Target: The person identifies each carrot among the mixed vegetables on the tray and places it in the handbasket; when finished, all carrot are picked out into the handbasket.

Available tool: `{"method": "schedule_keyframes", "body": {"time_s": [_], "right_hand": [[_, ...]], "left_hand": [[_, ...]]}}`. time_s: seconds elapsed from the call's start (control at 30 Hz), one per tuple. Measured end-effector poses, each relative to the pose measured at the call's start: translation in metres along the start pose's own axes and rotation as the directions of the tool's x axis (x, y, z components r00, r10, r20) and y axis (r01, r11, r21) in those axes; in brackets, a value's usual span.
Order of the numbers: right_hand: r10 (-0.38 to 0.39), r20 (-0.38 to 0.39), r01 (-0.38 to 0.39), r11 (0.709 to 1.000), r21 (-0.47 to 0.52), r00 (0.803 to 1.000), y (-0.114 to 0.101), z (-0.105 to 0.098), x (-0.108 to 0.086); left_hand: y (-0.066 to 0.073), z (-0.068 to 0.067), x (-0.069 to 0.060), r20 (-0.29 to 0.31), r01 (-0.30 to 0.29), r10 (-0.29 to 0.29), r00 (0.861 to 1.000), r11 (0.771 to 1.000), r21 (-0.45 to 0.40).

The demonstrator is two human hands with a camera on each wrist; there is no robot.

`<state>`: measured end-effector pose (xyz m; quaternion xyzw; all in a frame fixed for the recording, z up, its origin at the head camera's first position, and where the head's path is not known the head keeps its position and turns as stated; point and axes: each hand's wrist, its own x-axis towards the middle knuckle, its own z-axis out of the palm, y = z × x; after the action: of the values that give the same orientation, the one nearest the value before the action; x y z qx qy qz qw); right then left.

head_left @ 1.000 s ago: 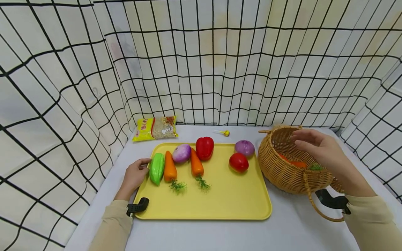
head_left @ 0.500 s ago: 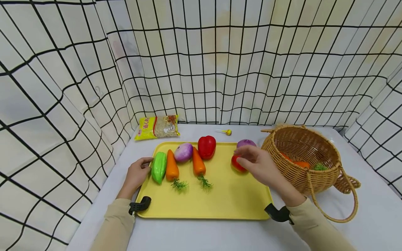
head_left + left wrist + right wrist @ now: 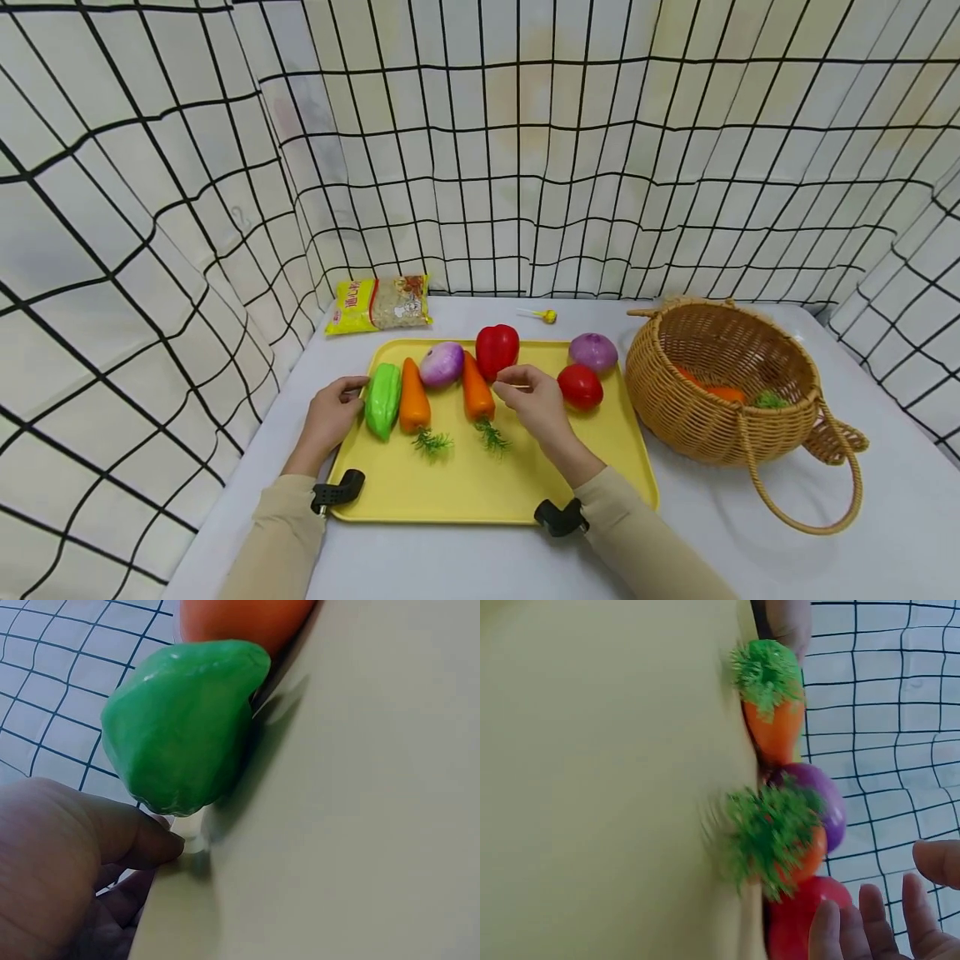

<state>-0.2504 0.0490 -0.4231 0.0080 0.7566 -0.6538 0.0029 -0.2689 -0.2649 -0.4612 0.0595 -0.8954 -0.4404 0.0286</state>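
Observation:
My left hand (image 3: 326, 421) holds the left rim of the yellow tray (image 3: 450, 496), its thumb (image 3: 154, 838) on the inner side and the other fingers outside. Just beside it lies a green, ridged pepper-like vegetable (image 3: 383, 402). Over the tray, my right hand (image 3: 543, 417) hovers with relaxed fingers (image 3: 874, 922), apart from the things below. Nearest to it are a carrot (image 3: 477, 392), a red bell pepper (image 3: 497, 352) and a red tomato (image 3: 580, 387). Another carrot (image 3: 414, 398) and a purple onion (image 3: 442, 364) lie further left; a second onion (image 3: 593, 352) sits behind the tomato.
A wicker basket (image 3: 697, 433) with orange and green things inside stands right of the tray, its looped handle hanging forward. Behind the tray lie a yellow food packet (image 3: 381, 305) and a small yellow lollipop-like item (image 3: 548, 317). Black-lined netting (image 3: 480, 167) encloses the table.
My right hand has moved left from above the basket, past the tomato, to the middle of the tray. The left hand stays at the tray's rim. The view has shifted slightly.

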Motion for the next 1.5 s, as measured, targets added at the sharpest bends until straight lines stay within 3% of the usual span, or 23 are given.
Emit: {"method": "schedule_keyframes", "body": {"time_s": [0.17,0.53,0.73,0.93,1.3,1.5], "right_hand": [[-0.011,-0.035,0.011,1.000,0.009,0.999,0.002,0.016,0.001],[0.023,-0.053,-0.030,0.990,-0.137,0.998,0.009,0.034,0.008],[0.007,-0.021,-0.013,0.959,-0.284,1.000,0.017,0.039,0.015],[-0.013,-0.034,0.000,0.937,-0.348,0.999,0.021,0.044,0.017],[0.033,-0.048,-0.047,0.939,-0.340,0.998,0.020,0.046,0.014],[0.072,-0.042,-0.081,0.963,-0.259,0.997,0.017,0.040,0.011]], "left_hand": [[0.002,0.003,0.002,-0.006,0.001,-0.001,1.000,1.000,-0.002],[0.004,0.002,0.001,-0.010,-0.001,0.001,1.000,1.000,0.013],[0.002,0.002,0.002,-0.010,0.002,-0.002,1.000,1.000,0.019],[0.000,0.002,0.002,-0.012,-0.001,0.001,1.000,1.000,0.008],[-0.003,0.001,0.001,-0.002,-0.004,0.004,1.000,1.000,0.011],[-0.002,0.000,0.001,-0.004,-0.012,0.012,1.000,1.000,0.013]]}}
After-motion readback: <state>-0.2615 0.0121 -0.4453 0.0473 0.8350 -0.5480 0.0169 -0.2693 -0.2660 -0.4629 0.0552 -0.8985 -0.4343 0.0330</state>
